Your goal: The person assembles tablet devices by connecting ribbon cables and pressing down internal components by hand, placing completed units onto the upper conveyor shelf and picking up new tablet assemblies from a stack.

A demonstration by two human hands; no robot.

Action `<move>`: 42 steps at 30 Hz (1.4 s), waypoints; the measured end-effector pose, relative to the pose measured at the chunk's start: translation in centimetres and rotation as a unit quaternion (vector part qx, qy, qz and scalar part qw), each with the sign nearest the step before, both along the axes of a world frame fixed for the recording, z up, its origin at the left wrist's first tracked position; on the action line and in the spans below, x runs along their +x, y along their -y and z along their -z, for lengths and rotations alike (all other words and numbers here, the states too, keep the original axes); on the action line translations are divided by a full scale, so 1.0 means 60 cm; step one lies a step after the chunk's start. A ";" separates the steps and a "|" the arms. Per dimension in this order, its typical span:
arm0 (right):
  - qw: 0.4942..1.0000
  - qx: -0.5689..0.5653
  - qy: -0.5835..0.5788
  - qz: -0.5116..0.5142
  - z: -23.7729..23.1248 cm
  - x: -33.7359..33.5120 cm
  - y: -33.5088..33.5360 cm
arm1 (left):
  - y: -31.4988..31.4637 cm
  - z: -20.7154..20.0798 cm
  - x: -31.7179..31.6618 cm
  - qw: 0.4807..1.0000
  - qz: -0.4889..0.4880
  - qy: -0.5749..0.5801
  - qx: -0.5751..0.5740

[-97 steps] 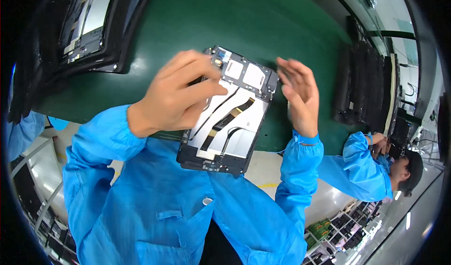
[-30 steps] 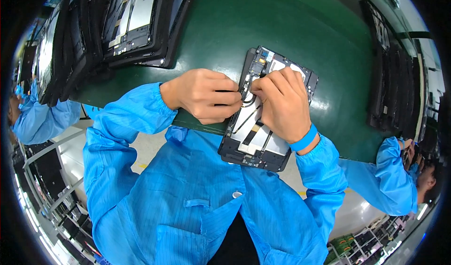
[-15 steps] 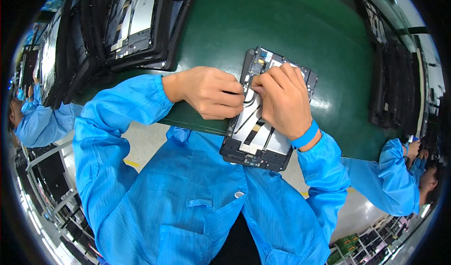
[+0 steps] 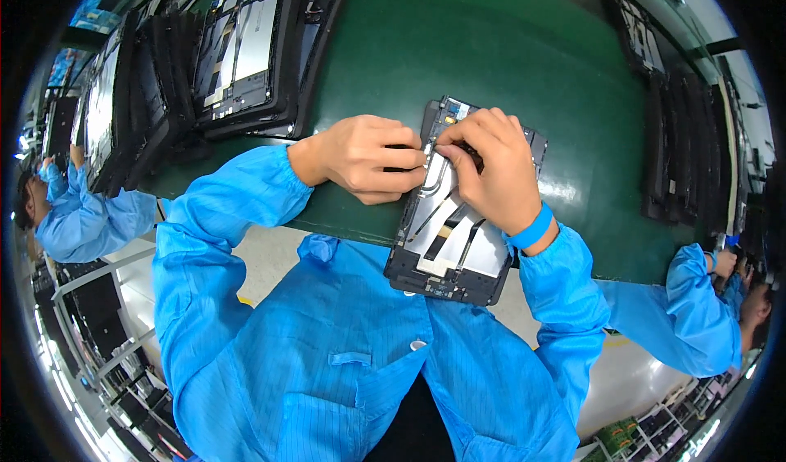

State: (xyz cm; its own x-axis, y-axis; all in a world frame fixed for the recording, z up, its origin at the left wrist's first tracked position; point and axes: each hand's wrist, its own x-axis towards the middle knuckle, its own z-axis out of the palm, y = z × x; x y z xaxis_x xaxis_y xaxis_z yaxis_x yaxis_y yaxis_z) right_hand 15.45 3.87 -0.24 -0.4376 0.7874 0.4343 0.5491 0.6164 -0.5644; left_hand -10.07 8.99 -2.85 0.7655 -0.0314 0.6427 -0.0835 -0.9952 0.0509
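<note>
An opened tablet [image 4: 484, 253], with a silver battery plate, black flat cables and a black frame, lies tilted across the table's front edge, its lower end jutting toward me. My left hand [image 4: 368, 159] is closed, with curled fingertips against the tablet's upper left side. Over the upper part of the tablet, my right hand [image 4: 494, 167] has thumb and forefinger pinched together by that same side. Whatever sits between those fingertips is too small to make out. Below the pinch a thin black cable [image 4: 435, 187] curves over the silver plate. My right wrist wears a blue band [image 4: 532, 228].
The green table [image 4: 483, 36] spreads beyond the tablet. Opened tablets [image 4: 246, 45] with black foam pieces stand stacked at the far left. More dark panels [image 4: 684, 147] line the right side. People in blue sleeves sit on both sides [image 4: 98, 225].
My right thumb and forefinger have shifted slightly and the hand has lifted a little, showing more of the cables. The whole view has swung slightly; my left hand stays by the tablet's side.
</note>
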 end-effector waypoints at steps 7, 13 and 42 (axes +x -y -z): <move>0.983 -0.151 -0.104 0.032 -0.009 -0.003 -0.018 | -0.023 -0.001 0.005 0.999 -0.025 -0.016 0.032; 0.973 -0.188 -0.133 0.027 -0.001 0.001 -0.018 | -0.021 -0.001 0.010 0.999 -0.045 0.001 0.008; 0.962 0.100 -0.140 0.213 -0.054 0.071 -0.160 | 0.080 -0.041 0.033 0.934 -0.288 -0.199 -0.079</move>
